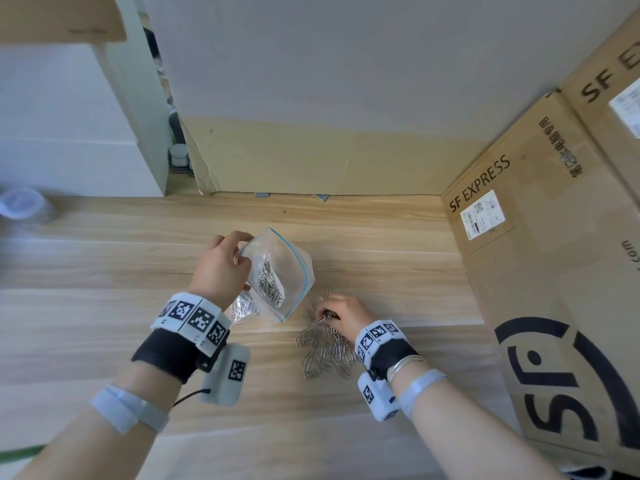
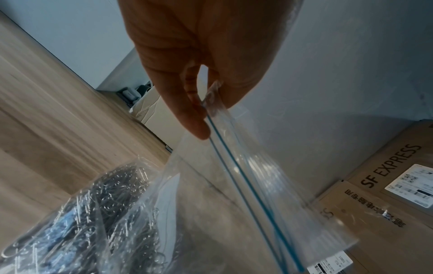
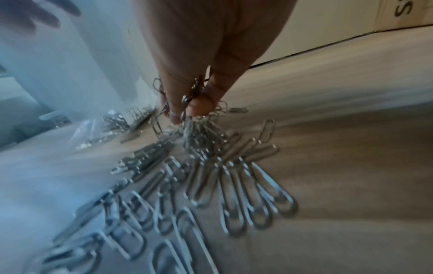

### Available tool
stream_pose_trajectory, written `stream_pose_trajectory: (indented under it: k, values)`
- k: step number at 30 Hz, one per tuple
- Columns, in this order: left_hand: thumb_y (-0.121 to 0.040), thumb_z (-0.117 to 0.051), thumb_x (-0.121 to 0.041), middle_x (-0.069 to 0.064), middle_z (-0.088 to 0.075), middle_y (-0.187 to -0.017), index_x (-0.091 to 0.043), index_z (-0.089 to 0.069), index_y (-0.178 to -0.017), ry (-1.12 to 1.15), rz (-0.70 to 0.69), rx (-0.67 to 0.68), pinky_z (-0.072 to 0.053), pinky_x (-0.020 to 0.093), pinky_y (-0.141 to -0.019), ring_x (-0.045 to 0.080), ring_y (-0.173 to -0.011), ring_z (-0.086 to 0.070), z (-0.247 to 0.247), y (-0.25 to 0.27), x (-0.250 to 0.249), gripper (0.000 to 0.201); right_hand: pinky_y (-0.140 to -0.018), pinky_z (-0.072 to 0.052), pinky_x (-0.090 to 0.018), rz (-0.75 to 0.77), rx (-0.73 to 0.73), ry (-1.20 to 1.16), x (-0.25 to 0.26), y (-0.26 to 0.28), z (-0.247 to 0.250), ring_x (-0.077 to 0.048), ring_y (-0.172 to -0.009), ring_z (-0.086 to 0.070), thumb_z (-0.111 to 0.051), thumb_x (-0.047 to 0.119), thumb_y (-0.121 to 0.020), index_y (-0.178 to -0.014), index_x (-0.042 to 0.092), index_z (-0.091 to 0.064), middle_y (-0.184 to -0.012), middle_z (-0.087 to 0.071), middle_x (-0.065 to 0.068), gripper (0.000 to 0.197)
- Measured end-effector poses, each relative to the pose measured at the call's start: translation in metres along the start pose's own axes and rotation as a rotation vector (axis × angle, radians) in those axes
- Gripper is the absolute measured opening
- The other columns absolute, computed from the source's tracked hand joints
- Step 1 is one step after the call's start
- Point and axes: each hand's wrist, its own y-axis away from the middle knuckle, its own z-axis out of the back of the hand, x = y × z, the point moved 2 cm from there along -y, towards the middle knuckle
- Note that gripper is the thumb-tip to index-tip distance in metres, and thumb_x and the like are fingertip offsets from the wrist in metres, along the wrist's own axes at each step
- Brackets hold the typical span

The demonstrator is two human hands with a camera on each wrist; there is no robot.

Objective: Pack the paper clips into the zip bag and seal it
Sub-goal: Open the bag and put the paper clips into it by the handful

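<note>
My left hand (image 1: 221,263) pinches the top corner of a clear zip bag (image 1: 280,271) with a blue seal strip (image 2: 246,181), holding it up over the wooden table (image 1: 104,306). A bunch of silver paper clips (image 1: 270,284) lies inside the bag. A second clear packet of clips (image 1: 244,306) sits under my left wrist. My right hand (image 1: 341,315) reaches down into a loose pile of paper clips (image 1: 325,348) on the table and pinches a small bunch of them (image 3: 194,103) between thumb and fingers.
A large SF EXPRESS cardboard box (image 1: 540,244) stands along the right side of the table. A cardboard panel (image 1: 311,157) and a white wall close the back. A blurred clear container (image 1: 20,202) sits at the far left edge.
</note>
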Motion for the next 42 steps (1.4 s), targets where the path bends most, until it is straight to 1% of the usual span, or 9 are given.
stream_pose_trajectory:
  k: [14,19,24,28,31,35,37,40,42]
  values:
    - [-0.09,-0.044,-0.002,0.007,-0.042,-0.098,-0.013,-0.053,-0.121,-0.003,-0.007,0.018,-0.049,0.02,-0.048,0.026,-0.068,-0.06,-0.004,-0.002,-0.007,0.034,-0.079,-0.046,-0.02,0.263,-0.246,-0.028,0.092,0.015,0.116,-0.015,-0.08,-0.061,-0.07,0.006,-0.077,-0.087,0.013,-0.071,-0.09,-0.068,-0.003,0.012]
    - [-0.089,-0.046,-0.002,0.006,-0.042,-0.097,-0.012,-0.054,-0.121,-0.014,-0.022,0.03,-0.054,0.026,-0.051,0.023,-0.063,-0.06,-0.005,-0.001,-0.009,0.034,-0.087,-0.047,-0.029,0.261,-0.124,0.092,0.131,-0.014,0.105,-0.02,-0.091,-0.06,-0.059,0.001,-0.082,-0.096,0.013,-0.068,-0.105,-0.066,-0.005,0.02]
    - [-0.09,-0.045,-0.002,0.007,-0.042,-0.099,-0.013,-0.053,-0.121,-0.016,-0.017,0.022,-0.041,0.01,-0.038,0.022,-0.063,-0.059,0.0,0.0,-0.008,0.034,-0.09,-0.044,-0.037,0.207,-0.002,0.154,0.14,-0.032,0.083,-0.027,-0.101,-0.056,-0.058,0.006,-0.085,-0.104,0.008,-0.065,-0.115,-0.061,-0.009,0.02]
    - [-0.09,-0.044,-0.001,0.006,-0.042,-0.1,-0.013,-0.053,-0.121,-0.001,-0.007,0.016,-0.042,0.01,-0.037,0.024,-0.066,-0.059,0.004,-0.001,-0.005,0.034,-0.094,-0.043,-0.031,0.208,0.028,0.108,0.136,-0.031,0.083,-0.02,-0.104,-0.058,-0.061,0.017,-0.085,-0.111,0.016,-0.065,-0.119,-0.063,-0.004,0.026]
    - [-0.089,-0.043,0.0,0.006,-0.042,-0.1,-0.013,-0.053,-0.121,0.006,0.004,0.011,-0.043,0.012,-0.042,0.022,-0.066,-0.059,0.005,-0.003,-0.003,0.036,-0.082,-0.051,-0.026,0.189,-0.127,0.018,0.13,-0.023,0.101,-0.016,-0.083,-0.065,-0.057,0.021,-0.088,-0.106,0.015,-0.067,-0.101,-0.07,-0.001,0.021]
    - [-0.088,-0.042,0.003,0.006,-0.042,-0.097,-0.012,-0.055,-0.12,0.023,0.012,-0.008,-0.05,0.021,-0.049,0.02,-0.064,-0.055,0.009,-0.006,-0.001,0.038,-0.064,-0.054,-0.027,0.034,-0.357,-0.08,0.092,-0.025,0.114,-0.007,-0.054,-0.054,-0.051,0.019,-0.092,-0.09,0.011,-0.065,-0.068,-0.06,0.005,0.017]
    - [-0.087,-0.042,0.004,0.007,-0.042,-0.098,-0.012,-0.055,-0.12,0.02,0.011,-0.019,-0.05,0.021,-0.049,0.021,-0.065,-0.055,0.011,-0.006,0.001,0.038,-0.067,-0.054,-0.027,-0.069,-0.256,-0.049,0.068,-0.032,0.099,-0.011,-0.06,-0.057,-0.047,0.018,-0.093,-0.093,0.01,-0.065,-0.079,-0.067,-0.003,0.02]
    - [-0.087,-0.041,0.004,0.008,-0.042,-0.098,-0.012,-0.055,-0.12,0.008,0.016,-0.023,-0.047,0.013,-0.042,0.026,-0.07,-0.057,0.012,-0.008,0.004,0.039,-0.091,-0.044,-0.027,-0.101,0.035,0.099,0.043,-0.044,0.055,-0.022,-0.095,-0.06,-0.049,0.017,-0.092,-0.109,0.01,-0.064,-0.111,-0.066,-0.01,0.024]
    - [-0.087,-0.041,0.004,0.008,-0.042,-0.099,-0.012,-0.055,-0.119,0.0,0.023,-0.018,-0.046,0.01,-0.038,0.029,-0.073,-0.058,0.013,-0.009,0.006,0.038,-0.105,-0.036,-0.032,-0.085,0.109,0.083,0.035,-0.046,0.032,-0.024,-0.112,-0.053,-0.054,0.015,-0.09,-0.116,0.009,-0.061,-0.123,-0.058,-0.01,0.028]
